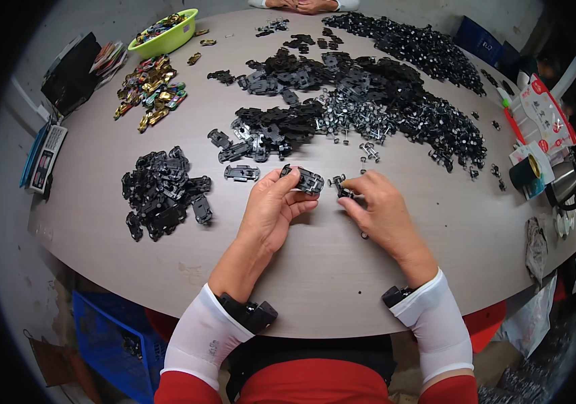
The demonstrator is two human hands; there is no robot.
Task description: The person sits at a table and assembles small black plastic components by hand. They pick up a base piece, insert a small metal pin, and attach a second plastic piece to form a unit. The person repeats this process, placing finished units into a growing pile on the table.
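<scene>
The left hand [271,209] has its grip pinched on a black toy-car chassis [305,180], thumb beneath and fingertips along the upper edge, holding it just above the counter [342,269] at the centre of the frame. The chassis lies with its long axis running from left to right, tipped slightly down toward the right, so its right end points at the other hand. The right hand [382,212] has its grip pressed together on a small black wheel-and-axle piece [342,188], thumb and forefinger closed on it, just beside that right end of the chassis; whether the two parts touch cannot be told. The axle piece sits to the right of the chassis, nearer the right hand.

Farther out, a lone chassis [241,173] lies flat just left of the left hand. A heap of black chassis [163,195] sits at middle left, and a broad spread of black parts and wheel sets [369,101] fills the upper centre and right. Coloured car bodies [150,91] and a green bowl [165,42] lie at upper left. Another person's hands [301,5] rest at the top edge.
</scene>
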